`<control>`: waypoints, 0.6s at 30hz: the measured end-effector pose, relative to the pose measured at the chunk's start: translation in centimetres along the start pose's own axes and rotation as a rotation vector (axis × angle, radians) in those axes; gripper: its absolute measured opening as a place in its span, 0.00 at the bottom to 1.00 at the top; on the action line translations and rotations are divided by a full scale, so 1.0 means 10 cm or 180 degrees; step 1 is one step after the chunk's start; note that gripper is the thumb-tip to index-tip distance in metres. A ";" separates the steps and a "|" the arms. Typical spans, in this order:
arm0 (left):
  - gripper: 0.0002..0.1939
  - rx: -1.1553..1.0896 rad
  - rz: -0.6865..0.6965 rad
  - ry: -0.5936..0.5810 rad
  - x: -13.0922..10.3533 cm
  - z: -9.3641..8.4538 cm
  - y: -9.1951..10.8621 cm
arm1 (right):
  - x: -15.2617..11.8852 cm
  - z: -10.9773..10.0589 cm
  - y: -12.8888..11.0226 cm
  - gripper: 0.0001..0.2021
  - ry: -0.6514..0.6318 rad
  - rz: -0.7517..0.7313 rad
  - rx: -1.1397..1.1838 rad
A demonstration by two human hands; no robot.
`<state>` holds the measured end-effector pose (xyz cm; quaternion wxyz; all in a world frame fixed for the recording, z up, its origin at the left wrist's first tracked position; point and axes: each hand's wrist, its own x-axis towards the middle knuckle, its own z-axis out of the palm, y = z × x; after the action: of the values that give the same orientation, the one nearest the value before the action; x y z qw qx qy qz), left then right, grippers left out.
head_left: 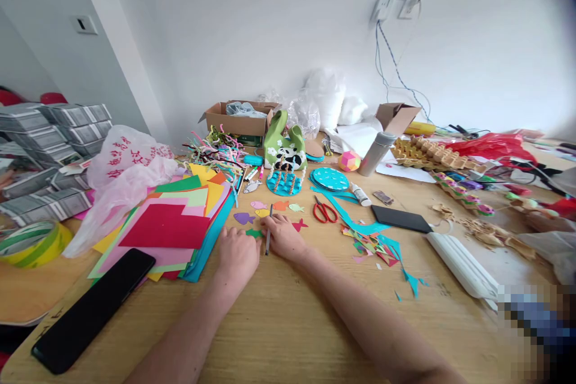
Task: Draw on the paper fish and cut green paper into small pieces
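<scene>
The right hand [284, 236] grips a slim pen [268, 240] between thumb and fingers, the shaft standing out above and below the grasp, close over the wooden table [297, 312]. The left hand [238, 254] rests just beside it on the tabletop, fingers bent and pointing forward; whether it pinches anything cannot be told. A green paper fish [254, 233] lies right at the left fingertips, between the two hands and partly hidden, so contact is unclear. Beyond the hands other paper fish fan out: a purple fish [243, 218] ahead of the left hand, a yellow fish [261, 213] and a pink fish [258, 205] ahead of the pen, an orange fish [281, 206] and a pale green fish [296, 207] ahead of the right hand, and a red fish [299, 225] just to its right. Red-handled scissors [324, 211] lie farther right, near paper scraps [373, 245]; left of the left hand sits a pile of coloured sheets [162, 226].
</scene>
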<state>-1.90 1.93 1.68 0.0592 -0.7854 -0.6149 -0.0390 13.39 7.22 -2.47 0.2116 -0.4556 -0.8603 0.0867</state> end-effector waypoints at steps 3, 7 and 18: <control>0.22 0.0042 -0.0104 0.0086 0.01 0.02 -0.08 | -0.03 -0.01 0.03 0.07 0.0006 0.0033 -0.0002; 0.20 0.0016 -0.0134 0.0213 0.03 0.03 -0.10 | -0.05 0.00 0.05 0.09 0.0058 0.0074 0.0019; 0.16 -0.0056 0.0038 0.0172 0.03 0.15 -0.07 | -0.22 -0.13 0.03 0.03 0.0082 -0.0341 0.0336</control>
<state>-2.52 2.61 0.31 0.0691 -0.7882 -0.6080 -0.0653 15.26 5.48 -2.07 0.2507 -0.3982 -0.8749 0.1145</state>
